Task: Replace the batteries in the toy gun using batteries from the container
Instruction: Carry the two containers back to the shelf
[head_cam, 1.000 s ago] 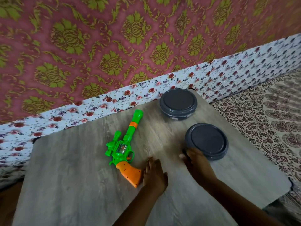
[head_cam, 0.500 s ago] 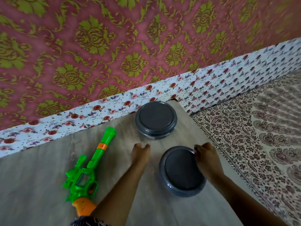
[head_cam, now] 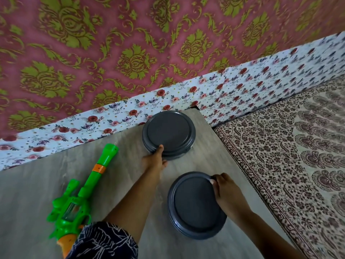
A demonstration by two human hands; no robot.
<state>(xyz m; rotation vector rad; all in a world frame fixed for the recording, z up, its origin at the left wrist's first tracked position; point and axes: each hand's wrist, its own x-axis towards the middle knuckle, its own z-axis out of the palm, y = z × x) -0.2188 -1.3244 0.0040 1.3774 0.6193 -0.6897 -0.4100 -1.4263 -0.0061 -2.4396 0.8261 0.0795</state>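
Barely begun, by the look of it. Both grey round containers lidded: the far container at the back corner of the counter, the near container just in front of it, apart. No batteries in sight; impossible to tell which container holds them. Toy gun lying flat, well to the left of the near container, muzzle pointing toward the wall, grip partly hidden under a patterned sleeve, battery hatch not visible and apparently untouched. Left hand pinching the front-left rim of the far container, thumb on the lid's edge, fingers curled beneath. Right hand clasped over the right rim of the near container, thumb on the lid. Everything left to do: lids off, fresh cells out, gun opened, old cells swapped, hatch closed. Against half a second ago: left hand then hanging short of the far container, touching nothing, now gripping its rim; right hand in much the same grasp on the near one; gun in the same place.
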